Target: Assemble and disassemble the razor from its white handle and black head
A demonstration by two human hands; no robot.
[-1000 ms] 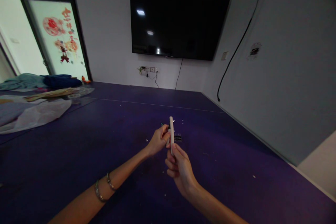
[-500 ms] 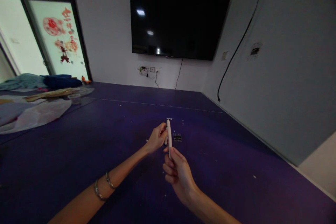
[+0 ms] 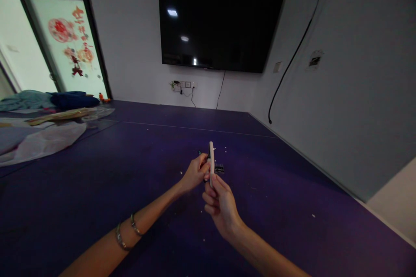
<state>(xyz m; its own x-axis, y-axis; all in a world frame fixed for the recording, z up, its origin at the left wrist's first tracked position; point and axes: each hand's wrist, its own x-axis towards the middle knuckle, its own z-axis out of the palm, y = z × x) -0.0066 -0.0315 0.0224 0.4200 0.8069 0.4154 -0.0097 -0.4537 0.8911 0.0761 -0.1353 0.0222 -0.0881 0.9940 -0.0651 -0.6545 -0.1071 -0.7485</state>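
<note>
A slim white flat object [image 3: 212,156], seen nearly edge-on, stands tilted upright above the purple surface. My right hand [image 3: 224,207] pinches its lower end between thumb and fingers, the other fingers curled. From the left, my left hand [image 3: 195,172] is closed against its side, with the fingertips partly hidden behind it. Something dark shows between the left fingers and the white object, too small to name. Just right of the white object lies a small black piece [image 3: 220,168], partly covered by it. Tiny white bits [image 3: 225,149] are scattered nearby.
The purple surface [image 3: 130,199] stretches to the wall. Clear plastic sheeting [image 3: 48,140], a plastic cup [image 3: 89,121] and folded cloths [image 3: 73,100] lie at the left. A television [image 3: 221,26] hangs on the wall; a black cable [image 3: 290,67] dangles at the right.
The white object has moved slightly up and turned a little, now covering part of the black piece. My right hand has risen with it. The left hand stays close against its side.
</note>
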